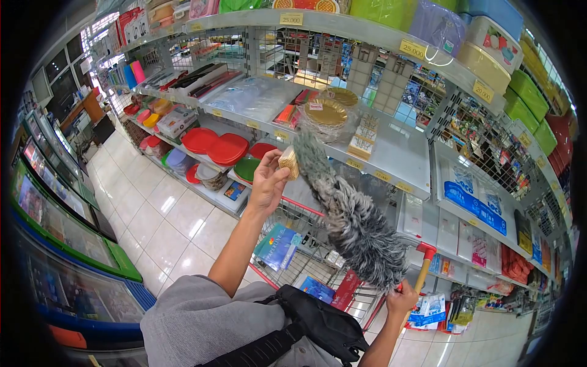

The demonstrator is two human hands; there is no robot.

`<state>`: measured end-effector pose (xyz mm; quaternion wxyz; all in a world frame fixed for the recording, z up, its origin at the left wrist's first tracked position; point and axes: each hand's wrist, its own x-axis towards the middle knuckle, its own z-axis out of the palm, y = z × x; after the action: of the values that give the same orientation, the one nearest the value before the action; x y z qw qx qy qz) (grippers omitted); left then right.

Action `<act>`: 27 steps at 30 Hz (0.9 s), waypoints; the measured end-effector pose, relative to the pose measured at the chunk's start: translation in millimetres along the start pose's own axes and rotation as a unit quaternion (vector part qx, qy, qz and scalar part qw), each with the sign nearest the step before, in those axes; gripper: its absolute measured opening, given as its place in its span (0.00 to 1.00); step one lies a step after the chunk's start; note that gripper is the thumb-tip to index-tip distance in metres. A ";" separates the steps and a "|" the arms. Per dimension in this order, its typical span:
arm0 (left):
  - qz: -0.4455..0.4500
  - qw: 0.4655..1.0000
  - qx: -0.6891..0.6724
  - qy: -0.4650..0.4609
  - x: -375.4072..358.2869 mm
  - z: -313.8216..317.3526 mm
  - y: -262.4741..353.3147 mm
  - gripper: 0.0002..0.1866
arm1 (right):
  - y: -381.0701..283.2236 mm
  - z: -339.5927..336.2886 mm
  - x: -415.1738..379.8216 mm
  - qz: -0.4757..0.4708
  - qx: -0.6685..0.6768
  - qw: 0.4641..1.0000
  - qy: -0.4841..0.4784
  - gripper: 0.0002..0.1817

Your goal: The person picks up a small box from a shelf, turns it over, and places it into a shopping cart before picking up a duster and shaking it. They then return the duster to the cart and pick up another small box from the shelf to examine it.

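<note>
My left hand (pixel 269 183) is raised before the shelf edge, its fingers closed on a small pale, ridged bundle (pixel 288 163). Lower right, my right hand (pixel 401 298) grips the handle of a fluffy grey duster (pixel 361 229). The duster slants up and left, its tip beside the bundle, near the shelf front. Behind the tip, gold plates (pixel 327 111) in clear wrap lie stacked on the shelf. To their right stand small boxed packs (pixel 364 136) of similar pale items.
A shopping cart (pixel 299 211) with a blue Paperline pack (pixel 278 246) stands below my hands. Red-lidded containers (pixel 227 149) fill the lower left shelf. Glass-door coolers (pixel 67 226) line the left side. An upper shelf (pixel 342 23) juts out overhead.
</note>
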<state>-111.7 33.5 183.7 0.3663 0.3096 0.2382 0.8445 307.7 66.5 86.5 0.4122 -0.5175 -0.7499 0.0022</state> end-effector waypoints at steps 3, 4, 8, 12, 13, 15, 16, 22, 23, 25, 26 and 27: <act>-0.004 1.000 -0.002 0.003 1.0 -0.6 3.9 0.22 | 6.8 -0.4 -1.0 -0.009 0.021 1.000 0.002 0.11; -0.010 1.000 -0.009 0.001 0.5 -0.6 4.6 0.22 | 8.8 0.6 -1.7 -0.010 0.020 1.000 0.003 0.11; -0.003 1.000 -0.007 -0.025 2.8 -2.8 3.3 0.23 | 15.2 4.4 -6.5 -0.003 0.006 1.000 -0.002 0.10; 0.010 0.999 0.046 0.020 6.4 -7.1 1.7 0.23 | 27.9 3.6 -9.5 -0.003 0.045 0.999 -0.023 0.08; 0.027 0.997 0.068 0.029 6.9 -9.0 0.3 0.23 | 29.1 5.7 -11.1 -0.003 0.045 0.999 -0.023 0.08; 0.009 0.998 0.058 0.030 4.9 -1.8 4.4 0.24 | 21.0 8.7 -8.8 0.031 0.099 0.995 0.008 0.09; -0.011 0.998 0.049 0.034 2.7 1.0 6.4 0.25 | 17.1 6.9 -7.6 0.032 0.099 0.995 0.008 0.09; -0.050 0.997 0.049 -0.018 5.7 -26.8 -1.1 0.35 | 19.2 3.2 -5.1 -0.004 0.079 0.997 -0.001 0.11; -0.050 0.997 0.049 -0.018 4.8 -19.2 2.3 0.35 | 18.8 6.7 -5.8 -0.001 0.068 0.998 0.000 0.11; -0.019 0.998 0.032 -0.046 1.9 1.8 12.9 0.41 | 17.5 7.6 -5.9 0.000 0.033 0.999 -0.004 0.12; -0.019 0.998 0.033 -0.046 1.6 1.1 13.7 0.41 | 18.5 6.8 -6.1 0.000 0.034 0.999 -0.004 0.12; -0.022 0.997 0.043 -0.053 1.3 0.1 14.7 0.44 | 20.9 5.5 -6.2 0.015 0.037 0.999 -0.014 0.12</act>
<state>-119.3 25.4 193.4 0.3830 0.3640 0.2617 0.8077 321.2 73.7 70.1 0.4204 -0.5131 -0.7470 0.0440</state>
